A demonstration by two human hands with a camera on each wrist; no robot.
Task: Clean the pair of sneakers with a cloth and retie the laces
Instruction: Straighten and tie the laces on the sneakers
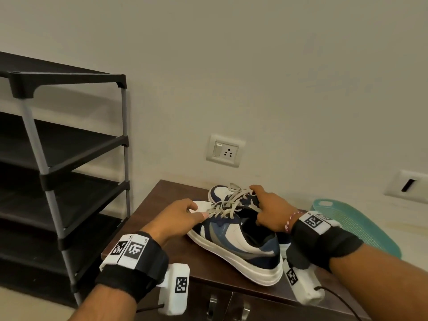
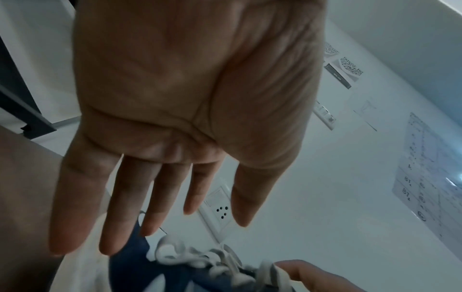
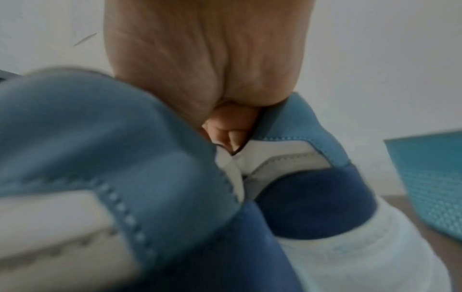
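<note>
Two white, blue and navy sneakers lie side by side on a brown cabinet top (image 1: pixel 162 200), toes pointing left and away. The near sneaker (image 1: pixel 243 246) sits in front of the far sneaker (image 1: pixel 218 193). Their grey-white laces (image 1: pixel 224 206) lie loose and tangled over both tongues. My right hand (image 1: pixel 268 205) grips the two sneakers at their collars; in the right wrist view its fingers (image 3: pixel 225 126) are curled in between the near collar (image 3: pixel 100 138) and the far heel (image 3: pixel 312 177). My left hand (image 1: pixel 185 212) lies with straight fingers (image 2: pixel 160 197) on the near sneaker's white toe. No cloth shows.
A black shoe rack (image 1: pixel 58 158) with several shelves stands left of the cabinet. A teal plastic basket (image 1: pixel 352 225) leans at the right, behind my right wrist. A wall socket (image 1: pixel 225 150) sits above the sneakers. The cabinet's front edge runs just below the near sneaker's heel.
</note>
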